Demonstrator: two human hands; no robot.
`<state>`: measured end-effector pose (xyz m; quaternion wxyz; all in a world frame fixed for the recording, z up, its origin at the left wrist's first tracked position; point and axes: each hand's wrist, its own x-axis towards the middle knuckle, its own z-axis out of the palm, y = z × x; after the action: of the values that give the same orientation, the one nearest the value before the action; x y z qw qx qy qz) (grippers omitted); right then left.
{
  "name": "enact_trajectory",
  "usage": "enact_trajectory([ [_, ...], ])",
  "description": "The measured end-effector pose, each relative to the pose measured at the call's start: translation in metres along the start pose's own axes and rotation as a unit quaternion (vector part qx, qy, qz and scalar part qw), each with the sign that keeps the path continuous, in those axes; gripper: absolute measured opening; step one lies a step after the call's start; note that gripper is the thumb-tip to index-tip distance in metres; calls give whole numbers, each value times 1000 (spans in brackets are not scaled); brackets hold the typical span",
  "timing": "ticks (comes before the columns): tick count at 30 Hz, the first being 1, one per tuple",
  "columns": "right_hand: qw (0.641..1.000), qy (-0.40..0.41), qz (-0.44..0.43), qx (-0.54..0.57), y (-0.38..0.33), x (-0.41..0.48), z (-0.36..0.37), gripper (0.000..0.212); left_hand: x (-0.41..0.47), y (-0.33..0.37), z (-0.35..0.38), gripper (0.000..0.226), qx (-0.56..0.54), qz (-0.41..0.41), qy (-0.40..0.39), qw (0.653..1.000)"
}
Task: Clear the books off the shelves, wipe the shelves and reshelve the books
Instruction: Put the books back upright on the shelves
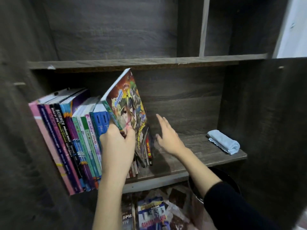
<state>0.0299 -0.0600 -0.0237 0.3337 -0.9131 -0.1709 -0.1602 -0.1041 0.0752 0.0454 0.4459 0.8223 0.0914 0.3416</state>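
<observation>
We see textbooks (pixel 69 143) leaning left at nine o'clock on the dark wooden shelf (pixel 191 156). A colourful comic (pixel 127 103) tilts against them, gripped by our left hand (pixel 117 140). A folded pale-blue cloth (pixel 223 141) lies at three o'clock.

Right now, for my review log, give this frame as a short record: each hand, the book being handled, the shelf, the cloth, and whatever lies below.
left hand: grips the comic book at its lower spine corner
right hand: open, fingers spread, just right of the comic book; contact unclear
comic book: tilted, leaning toward the row
row of books: standing on the shelf, left part, spines out
cloth: light blue, folded, at the shelf's right end
loose books: lying below the shelf
stage: probably reshelving
</observation>
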Motion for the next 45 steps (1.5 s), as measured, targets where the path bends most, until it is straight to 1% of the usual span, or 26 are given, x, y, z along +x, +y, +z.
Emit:
enact_trajectory([
  [3, 998, -49, -25, 37, -16, 25, -7, 79, 0, 2, -17, 25, 5, 17, 8, 1000],
  [7, 991, -126, -26, 29, -28, 44, -4, 83, 0, 4, -42, 24, 29, 23, 35, 999],
  [9, 989, -144, -22, 23, -31, 50, 2, 81, 0, 1, -49, 21, 33, 20, 39, 998],
  [12, 992, -127, -24, 7, -37, 55, 13, 71, -1, -3, -51, 18, 37, 14, 24, 999],
  [17, 998, -53, -31, -19, -39, 49, 22, 57, 0, 1, -47, 25, 33, 4, 16, 999],
  [21, 999, -17, -37, 0, -35, 44, 22, 50, -4, 4, -41, 28, 39, 10, 16, 999],
  [25, 999, -4, -31, 21, -31, 39, 13, 47, -3, 1, -26, 26, 48, 41, 20, 998],
  [29, 999, 11, -31, 23, -26, 34, 10, 47, -5, 1, -10, 22, 94, 57, -1, 994],
  [36, 999, 23, -28, 30, -23, 33, 9, 47, -3, -6, 14, 40, 116, 84, -5, 990],
  [38, 999, 21, -27, 30, -22, 32, 9, 46, -2, -13, 25, 41, 121, 72, -19, 990],
  [41, 999, 20, -29, 38, -22, 31, 9, 46, 1, -30, 45, 32, 135, 36, -51, 989],
  [45, 998, 20, -26, 46, -22, 29, 8, 47, 2, -54, 69, 37, 160, 19, -79, 984],
])
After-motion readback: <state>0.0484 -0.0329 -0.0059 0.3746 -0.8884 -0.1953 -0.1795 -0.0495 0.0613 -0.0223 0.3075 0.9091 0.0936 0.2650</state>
